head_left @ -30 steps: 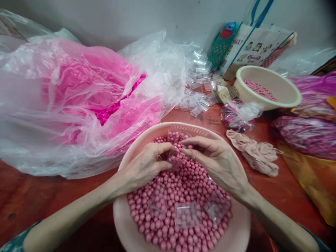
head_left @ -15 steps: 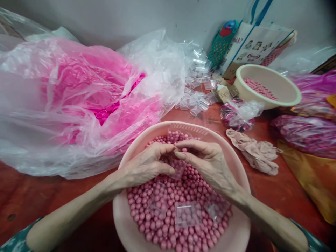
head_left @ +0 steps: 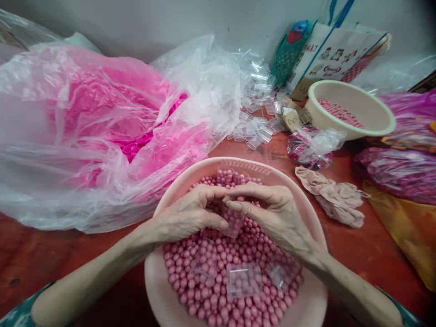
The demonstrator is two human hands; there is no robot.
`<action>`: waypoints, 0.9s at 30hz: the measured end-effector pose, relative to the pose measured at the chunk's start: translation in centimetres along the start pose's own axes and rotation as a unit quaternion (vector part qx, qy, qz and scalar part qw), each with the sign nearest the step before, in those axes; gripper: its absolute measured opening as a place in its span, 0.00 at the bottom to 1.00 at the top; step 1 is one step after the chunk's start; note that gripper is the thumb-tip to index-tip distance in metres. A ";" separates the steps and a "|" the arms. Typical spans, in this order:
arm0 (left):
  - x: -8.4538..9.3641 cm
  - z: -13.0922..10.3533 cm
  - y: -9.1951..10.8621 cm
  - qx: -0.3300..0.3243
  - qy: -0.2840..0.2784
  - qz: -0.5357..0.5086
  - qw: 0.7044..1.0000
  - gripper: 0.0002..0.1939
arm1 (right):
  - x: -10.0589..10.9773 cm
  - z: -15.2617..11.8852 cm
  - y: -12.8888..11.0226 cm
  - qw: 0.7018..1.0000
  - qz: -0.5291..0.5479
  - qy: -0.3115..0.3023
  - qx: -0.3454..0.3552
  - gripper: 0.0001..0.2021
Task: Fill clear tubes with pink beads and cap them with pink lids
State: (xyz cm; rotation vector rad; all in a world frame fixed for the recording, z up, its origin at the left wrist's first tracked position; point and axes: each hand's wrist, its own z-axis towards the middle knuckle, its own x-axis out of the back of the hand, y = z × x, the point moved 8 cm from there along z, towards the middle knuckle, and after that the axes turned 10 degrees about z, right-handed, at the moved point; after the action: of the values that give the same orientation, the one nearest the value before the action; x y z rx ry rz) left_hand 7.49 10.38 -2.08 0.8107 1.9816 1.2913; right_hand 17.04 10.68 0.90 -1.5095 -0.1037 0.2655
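Observation:
Both my hands meet over a pink basin [head_left: 151, 277] filled with round pink beads [head_left: 221, 299]. My left hand [head_left: 190, 211] is closed, its thumb against a small clear plastic piece [head_left: 233, 222] that hangs between the hands. My right hand [head_left: 272, 204] has its forefinger and thumb brought together close to the left fingertips. Pink shows between those two fingers, but I cannot tell whether a bead is held there. Below the hands, flat clear plastic pieces lie on the beads: one in the middle [head_left: 244, 280], one left [head_left: 205, 263], one right [head_left: 282, 270].
A large clear bag [head_left: 102, 200] of bright pink items lies left. Clear plastic pieces [head_left: 255, 129] are heaped behind the basin. At right are a cream bowl [head_left: 361, 93] with pink beads, a knotted bag [head_left: 311, 147], a beige cloth [head_left: 334, 195] and a printed bag [head_left: 337, 59].
The hands stay together in nearly the same place. My fingertips have shifted slightly, and the clear plastic piece between them sits a little lower. The view has moved slightly.

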 end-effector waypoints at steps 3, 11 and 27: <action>0.4 0.1 0.2 -0.001 0.020 0.040 0.999 0.18 | 0.9 0.1 0.2 0.998 0.012 0.047 -0.028 0.08; 2.1 -0.3 0.5 -0.010 0.123 0.254 0.959 0.15 | 2.2 0.4 -1.1 0.993 -0.079 0.090 -0.009 0.07; 0.5 -0.5 0.3 -0.004 0.006 0.248 0.969 0.15 | -1.2 -0.3 -0.1 0.908 -0.367 -0.144 0.142 0.08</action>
State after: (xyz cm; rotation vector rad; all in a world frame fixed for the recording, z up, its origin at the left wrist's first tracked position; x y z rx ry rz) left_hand 6.83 10.60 -1.73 1.3577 1.8414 1.5771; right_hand 15.99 10.07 1.14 -1.0412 -0.8180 -0.1077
